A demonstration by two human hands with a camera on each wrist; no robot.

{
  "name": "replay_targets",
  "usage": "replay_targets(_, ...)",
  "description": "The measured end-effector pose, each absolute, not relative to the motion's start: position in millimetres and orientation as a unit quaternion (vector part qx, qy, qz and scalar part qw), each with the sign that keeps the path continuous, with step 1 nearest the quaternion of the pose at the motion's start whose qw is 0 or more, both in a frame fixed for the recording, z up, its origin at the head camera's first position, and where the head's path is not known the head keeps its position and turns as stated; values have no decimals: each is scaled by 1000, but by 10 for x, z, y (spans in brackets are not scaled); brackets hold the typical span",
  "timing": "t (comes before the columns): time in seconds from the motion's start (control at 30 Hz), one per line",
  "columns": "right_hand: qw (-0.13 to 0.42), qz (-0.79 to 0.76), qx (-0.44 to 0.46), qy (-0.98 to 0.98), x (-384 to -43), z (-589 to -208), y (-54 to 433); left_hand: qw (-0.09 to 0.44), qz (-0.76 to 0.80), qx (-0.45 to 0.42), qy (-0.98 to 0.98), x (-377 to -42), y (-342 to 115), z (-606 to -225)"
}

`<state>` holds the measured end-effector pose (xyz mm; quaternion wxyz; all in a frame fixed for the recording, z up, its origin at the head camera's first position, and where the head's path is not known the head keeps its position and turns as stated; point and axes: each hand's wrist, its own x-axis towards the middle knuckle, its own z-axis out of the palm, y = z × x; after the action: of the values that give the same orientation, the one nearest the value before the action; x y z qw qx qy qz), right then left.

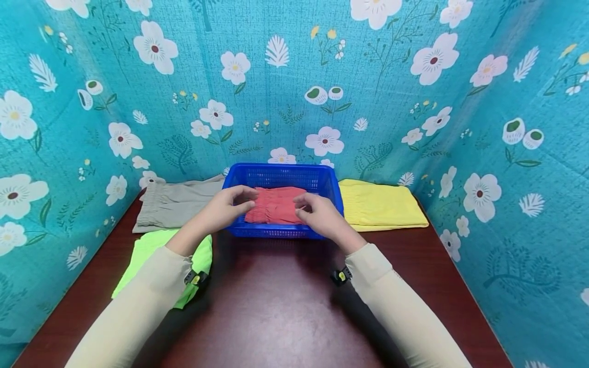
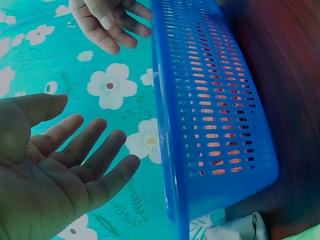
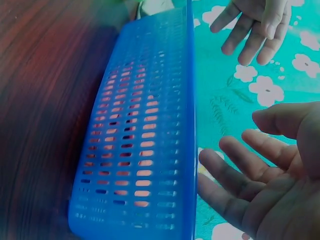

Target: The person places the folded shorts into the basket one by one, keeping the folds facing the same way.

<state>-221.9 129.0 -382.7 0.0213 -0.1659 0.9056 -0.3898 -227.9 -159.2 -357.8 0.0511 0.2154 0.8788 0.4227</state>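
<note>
A folded red garment (image 1: 276, 204) with a gathered waistband lies inside the blue perforated basket (image 1: 276, 231). Above the basket's left part hovers my left hand (image 1: 230, 207), fingers relaxed and parted from the thumb, holding nothing. Mirroring it on the other side, my right hand (image 1: 319, 212) is over the basket's right part, also with loose fingers and nothing held. Both wrist views show the palms facing inward, with fingertips near the basket rim (image 2: 167, 125). Through the slots of the basket wall (image 3: 135, 130) the red cloth shows.
Left of the basket lies a folded grey garment (image 1: 170, 202), with a bright green one (image 1: 147, 255) in front of it, partly behind the left forearm. A folded yellow garment (image 1: 382, 204) sits to the right. Floral curtains (image 1: 285, 76) enclose the dark wooden table (image 1: 276, 306).
</note>
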Motion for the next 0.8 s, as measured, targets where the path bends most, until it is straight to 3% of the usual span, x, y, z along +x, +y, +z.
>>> replay_targets(0.8,8,-422,-249,872,-1864,-3756,884,34,401,187,896,-1747,-2099,-3553)
